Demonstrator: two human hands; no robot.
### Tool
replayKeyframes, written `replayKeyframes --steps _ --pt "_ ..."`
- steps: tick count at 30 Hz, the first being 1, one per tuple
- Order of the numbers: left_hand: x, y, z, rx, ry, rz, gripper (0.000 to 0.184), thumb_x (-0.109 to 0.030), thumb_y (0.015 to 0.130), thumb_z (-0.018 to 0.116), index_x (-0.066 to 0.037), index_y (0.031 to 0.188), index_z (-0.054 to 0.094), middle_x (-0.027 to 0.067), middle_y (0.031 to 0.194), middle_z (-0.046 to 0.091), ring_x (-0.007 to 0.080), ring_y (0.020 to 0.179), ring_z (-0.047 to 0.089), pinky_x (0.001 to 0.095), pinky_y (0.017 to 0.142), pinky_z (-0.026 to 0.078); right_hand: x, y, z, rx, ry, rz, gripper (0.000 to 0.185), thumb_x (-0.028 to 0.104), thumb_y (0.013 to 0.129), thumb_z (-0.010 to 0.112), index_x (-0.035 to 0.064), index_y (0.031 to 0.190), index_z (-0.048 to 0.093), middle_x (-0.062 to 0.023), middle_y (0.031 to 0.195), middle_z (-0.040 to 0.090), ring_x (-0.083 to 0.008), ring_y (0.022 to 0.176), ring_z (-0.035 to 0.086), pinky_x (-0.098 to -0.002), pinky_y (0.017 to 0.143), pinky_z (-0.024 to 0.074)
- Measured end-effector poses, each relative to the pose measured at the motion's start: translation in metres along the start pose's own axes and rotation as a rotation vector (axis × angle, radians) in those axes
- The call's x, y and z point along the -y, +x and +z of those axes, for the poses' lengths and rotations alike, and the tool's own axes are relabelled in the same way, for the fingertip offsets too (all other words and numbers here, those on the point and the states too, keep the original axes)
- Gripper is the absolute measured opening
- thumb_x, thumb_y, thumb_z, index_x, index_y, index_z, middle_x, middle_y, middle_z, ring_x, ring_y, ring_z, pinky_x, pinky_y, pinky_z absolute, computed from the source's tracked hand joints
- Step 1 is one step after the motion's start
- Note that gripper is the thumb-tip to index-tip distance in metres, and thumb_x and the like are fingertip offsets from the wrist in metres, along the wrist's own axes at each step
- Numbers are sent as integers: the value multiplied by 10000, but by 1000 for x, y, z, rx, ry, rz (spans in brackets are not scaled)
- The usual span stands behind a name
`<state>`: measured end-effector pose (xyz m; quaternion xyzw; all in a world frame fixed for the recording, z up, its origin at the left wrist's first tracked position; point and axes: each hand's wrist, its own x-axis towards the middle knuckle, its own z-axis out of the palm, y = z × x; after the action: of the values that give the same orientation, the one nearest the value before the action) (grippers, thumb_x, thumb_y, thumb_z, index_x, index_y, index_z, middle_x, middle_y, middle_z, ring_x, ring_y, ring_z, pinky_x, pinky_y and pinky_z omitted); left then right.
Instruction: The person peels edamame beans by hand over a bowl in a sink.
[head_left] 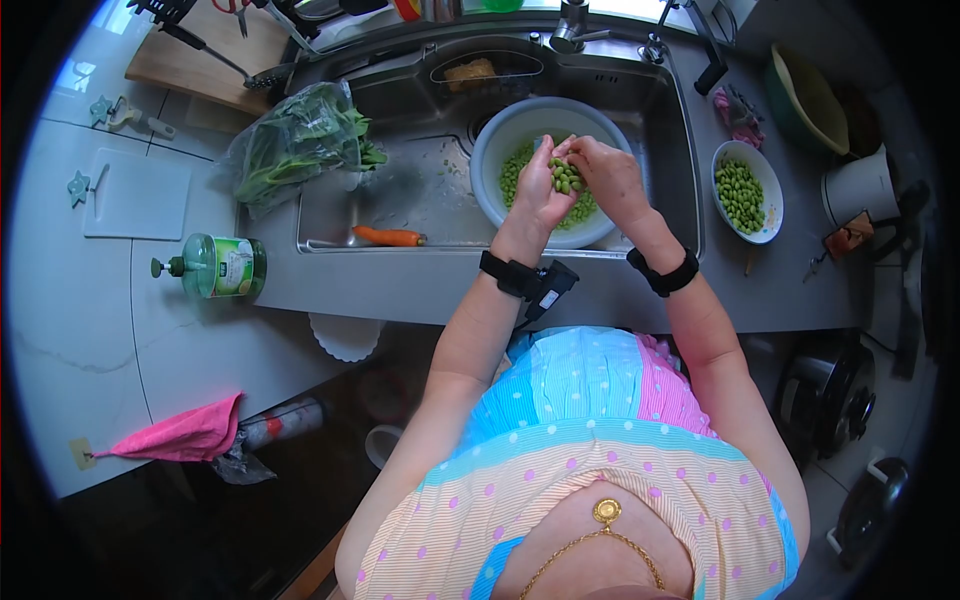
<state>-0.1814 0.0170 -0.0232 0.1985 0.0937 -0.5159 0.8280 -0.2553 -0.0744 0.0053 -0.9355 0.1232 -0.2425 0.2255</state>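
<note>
A grey-blue basin (484,180) stands in the right part of the steel sink, with small green pieces, likely bean skins or beans, in it. Above it my left hand (538,195) is cupped, palm up, around a handful of shelled green beans (567,178). My right hand (612,180) meets its fingertips over the basin. The right fingers are pinched together, and what they hold, if anything, is too small to make out. To the right, a white bowl (778,205) holds more green beans (740,196).
In the sink (430,190) lie a carrot (389,236) and leafy greens in a plastic bag (300,145). A soap bottle (215,266) stands left, near a white cutting board (136,195). The faucet (572,28) is behind the basin. A white pitcher (858,190) stands far right.
</note>
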Motion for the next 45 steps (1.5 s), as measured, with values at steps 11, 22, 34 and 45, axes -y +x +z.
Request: replayKeyframes --steps 11,22,34,45 --pt "-3 -4 18 -12 13 -15 379 -352 947 319 -36 1064 493 105 983 561 237 907 557 368 843 473 -20 6 -29 101 1196 682 160 141 810 574 -4 876 592 -12 698 599 -90 604 570 -245 509 446" --pt "7 0 11 -5 48 -30 393 -353 943 337 -22 1098 481 147 1068 528 246 1004 520 378 903 416 -7 -8 -12 87 300 114 149 160 823 568 85 935 631 -126 801 633 -230 696 632 -301 621 483" --pt "0 4 6 36 18 -27 372 -326 948 325 -27 1125 458 133 1065 541 243 972 545 358 855 461 -33 -5 -14 122 1351 515 104 87 843 489 11 910 511 -140 878 619 -182 688 611 -291 563 482" --pt "6 3 16 24 1 -73 380 -313 945 339 -20 1178 402 176 1175 489 296 1077 496 412 921 429 -31 -12 -36 -190 2008 711 182 2 827 471 -36 1000 513 -146 945 570 -201 872 572 -294 799 491"
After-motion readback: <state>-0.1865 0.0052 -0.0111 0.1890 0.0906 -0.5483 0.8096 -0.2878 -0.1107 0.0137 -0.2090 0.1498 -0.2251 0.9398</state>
